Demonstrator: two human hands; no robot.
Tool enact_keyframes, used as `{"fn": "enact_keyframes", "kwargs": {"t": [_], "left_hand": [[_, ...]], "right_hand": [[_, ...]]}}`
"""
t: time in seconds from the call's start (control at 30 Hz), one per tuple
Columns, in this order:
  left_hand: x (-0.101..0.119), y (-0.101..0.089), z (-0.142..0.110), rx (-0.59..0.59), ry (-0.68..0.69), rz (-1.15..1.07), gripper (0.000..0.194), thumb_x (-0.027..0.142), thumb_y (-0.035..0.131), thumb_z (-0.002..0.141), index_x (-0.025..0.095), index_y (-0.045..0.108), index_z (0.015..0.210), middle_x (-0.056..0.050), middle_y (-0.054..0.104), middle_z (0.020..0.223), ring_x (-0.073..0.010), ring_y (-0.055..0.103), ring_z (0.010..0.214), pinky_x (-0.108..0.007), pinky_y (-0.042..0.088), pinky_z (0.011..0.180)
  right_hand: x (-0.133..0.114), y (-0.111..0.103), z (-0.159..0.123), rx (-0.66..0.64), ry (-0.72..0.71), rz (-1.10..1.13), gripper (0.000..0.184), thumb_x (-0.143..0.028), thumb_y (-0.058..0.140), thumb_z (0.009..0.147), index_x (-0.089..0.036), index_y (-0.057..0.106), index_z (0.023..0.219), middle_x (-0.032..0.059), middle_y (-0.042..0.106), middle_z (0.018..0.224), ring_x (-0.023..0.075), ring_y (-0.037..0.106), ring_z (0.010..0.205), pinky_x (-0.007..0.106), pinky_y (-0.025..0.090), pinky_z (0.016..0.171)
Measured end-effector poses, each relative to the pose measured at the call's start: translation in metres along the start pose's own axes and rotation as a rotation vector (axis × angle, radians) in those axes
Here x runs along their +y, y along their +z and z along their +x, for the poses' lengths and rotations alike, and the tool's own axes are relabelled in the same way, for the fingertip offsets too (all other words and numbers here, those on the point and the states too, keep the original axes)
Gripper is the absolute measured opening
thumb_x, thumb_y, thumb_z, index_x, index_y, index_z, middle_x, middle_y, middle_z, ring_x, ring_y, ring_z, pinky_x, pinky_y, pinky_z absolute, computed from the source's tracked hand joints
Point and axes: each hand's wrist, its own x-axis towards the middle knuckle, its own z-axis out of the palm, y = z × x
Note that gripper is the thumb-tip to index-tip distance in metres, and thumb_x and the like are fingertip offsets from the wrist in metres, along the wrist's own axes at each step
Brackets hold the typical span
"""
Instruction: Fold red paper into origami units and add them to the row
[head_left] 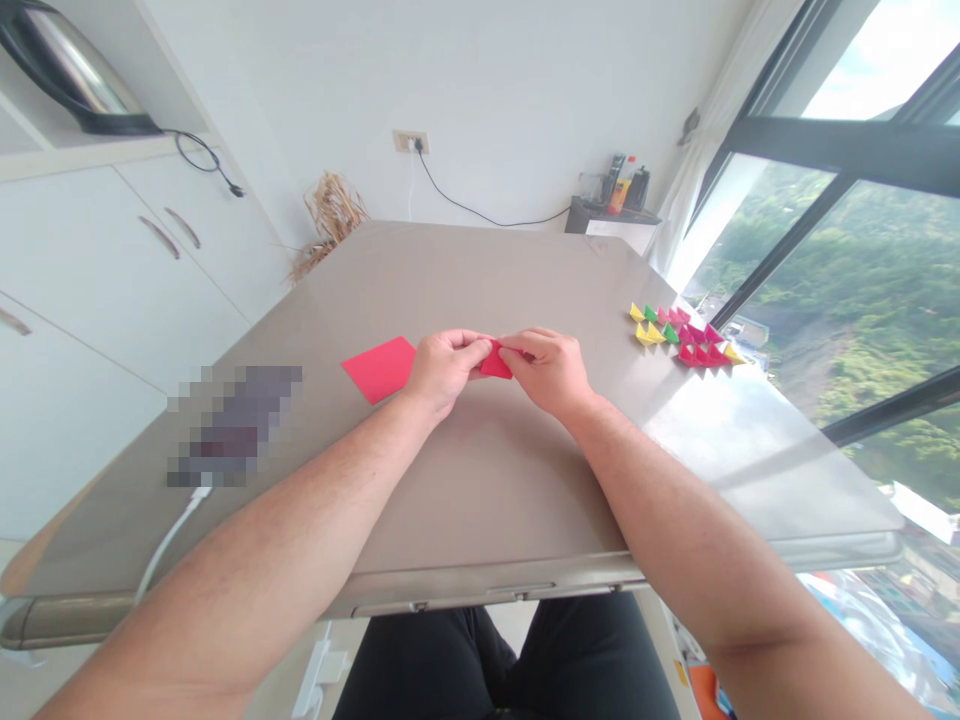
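Between my two hands is a small folded piece of red paper (pixel 496 364), held a little above the table or resting on it; I cannot tell which. My left hand (pixel 448 370) pinches its left side with thumb and fingers. On the right side, my right hand (pixel 551 368) grips the paper the same way, thumb toward the middle. A flat sheet of red paper (pixel 381 370) lies on the table just left of my left hand, its right corner hidden behind that hand.
Several small folded paper boats (pixel 697 345) in yellow, green, pink and red stand at the table's right edge. A blurred-out device (pixel 236 425) with a white cable (pixel 169 540) lies at the left. The grey table (pixel 487 500) reaches toward the wall. Windows flank the right side.
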Motion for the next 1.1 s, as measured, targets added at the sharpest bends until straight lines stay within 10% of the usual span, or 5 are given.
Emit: {"fn": "enact_keyframes", "kwargs": {"t": [1.1], "left_hand": [[-0.02, -0.001, 0.009, 0.143, 0.124, 0.182, 0.022, 0.036, 0.074, 0.072, 0.016, 0.075, 0.08, -0.005, 0.074, 0.074, -0.0195, 0.07, 0.071, -0.031, 0.059, 0.067]], "right_hand": [[-0.003, 0.003, 0.001, -0.064, -0.05, -0.163, 0.028, -0.017, 0.051, 0.091, -0.023, 0.077, 0.085, 0.0036, 0.069, 0.085, 0.0147, 0.061, 0.079, 0.026, 0.044, 0.071]]}}
